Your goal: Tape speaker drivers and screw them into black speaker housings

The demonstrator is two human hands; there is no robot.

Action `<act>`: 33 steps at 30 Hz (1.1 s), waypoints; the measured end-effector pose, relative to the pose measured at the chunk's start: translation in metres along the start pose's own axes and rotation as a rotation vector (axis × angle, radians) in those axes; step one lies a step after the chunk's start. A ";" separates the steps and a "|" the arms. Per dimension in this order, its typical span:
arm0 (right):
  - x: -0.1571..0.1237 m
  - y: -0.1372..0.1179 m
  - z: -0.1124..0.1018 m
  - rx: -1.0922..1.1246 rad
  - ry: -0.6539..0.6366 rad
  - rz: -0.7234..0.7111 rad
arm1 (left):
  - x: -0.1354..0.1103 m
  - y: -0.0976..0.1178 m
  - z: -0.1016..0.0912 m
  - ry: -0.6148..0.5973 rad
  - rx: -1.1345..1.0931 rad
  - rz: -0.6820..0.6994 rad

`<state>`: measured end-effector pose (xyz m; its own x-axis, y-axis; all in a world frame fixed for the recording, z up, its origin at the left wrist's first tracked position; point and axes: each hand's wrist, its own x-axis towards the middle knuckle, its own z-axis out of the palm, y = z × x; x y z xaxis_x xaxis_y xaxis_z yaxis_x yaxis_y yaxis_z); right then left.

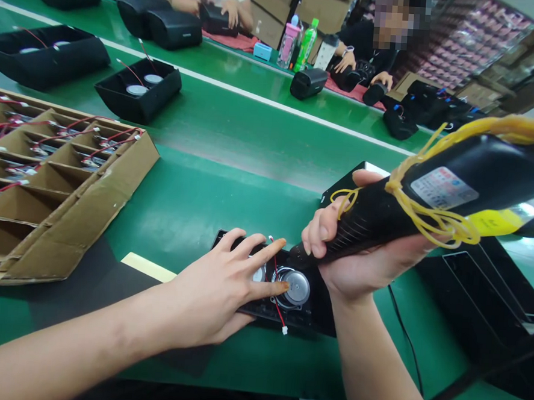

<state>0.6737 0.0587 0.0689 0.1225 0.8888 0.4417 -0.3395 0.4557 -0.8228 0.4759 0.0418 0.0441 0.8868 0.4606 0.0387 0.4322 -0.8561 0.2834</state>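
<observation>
A black speaker panel (307, 314) lies on the green table in front of me, with a round silver speaker driver (296, 287) set in it and a thin red wire (276, 282) running across. My left hand (225, 288) rests flat on the panel, fingers spread, fingertips beside the driver. My right hand (354, 247) is wrapped round a black electric screwdriver (430, 198) bound with yellow cord; its tip points down at the panel next to the driver.
A cardboard divider tray (68, 194) holding several wired drivers sits at my left. Open black speaker housings (140, 86) ride on the green conveyor (235, 125). Black panels (492, 286) are stacked at my right. Two people work across the belt, with bottles (306, 45) beside them.
</observation>
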 end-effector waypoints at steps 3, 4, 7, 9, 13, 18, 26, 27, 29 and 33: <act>0.000 0.002 0.000 -0.001 0.014 0.010 | 0.001 0.000 0.000 -0.007 -0.006 -0.003; 0.000 0.002 0.001 -0.001 0.018 0.014 | 0.001 0.000 0.001 -0.003 -0.006 -0.003; -0.002 0.002 0.002 -0.010 0.008 0.033 | 0.001 0.001 0.003 0.018 0.006 -0.007; -0.005 0.003 0.002 0.009 -0.028 0.055 | 0.001 0.001 0.002 0.026 0.015 -0.014; -0.007 0.007 0.001 0.069 -0.137 0.057 | 0.002 0.001 -0.002 0.008 0.010 -0.015; -0.006 0.006 0.001 0.100 -0.174 0.083 | 0.003 0.001 -0.004 -0.012 -0.004 -0.009; -0.007 0.007 0.001 0.136 -0.193 0.143 | 0.003 0.001 -0.002 -0.004 -0.005 -0.024; -0.008 0.010 0.001 0.127 -0.198 0.137 | 0.003 0.001 -0.002 -0.005 -0.006 -0.027; -0.007 0.010 -0.002 0.121 -0.210 0.113 | 0.002 0.000 0.001 -0.002 -0.005 -0.031; -0.001 -0.020 -0.009 0.119 -0.084 -0.059 | -0.002 0.001 0.009 0.047 0.018 -0.026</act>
<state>0.6892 0.0494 0.0817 0.0688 0.8513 0.5201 -0.4427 0.4933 -0.7488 0.4762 0.0382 0.0352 0.8667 0.4928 0.0769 0.4582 -0.8476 0.2679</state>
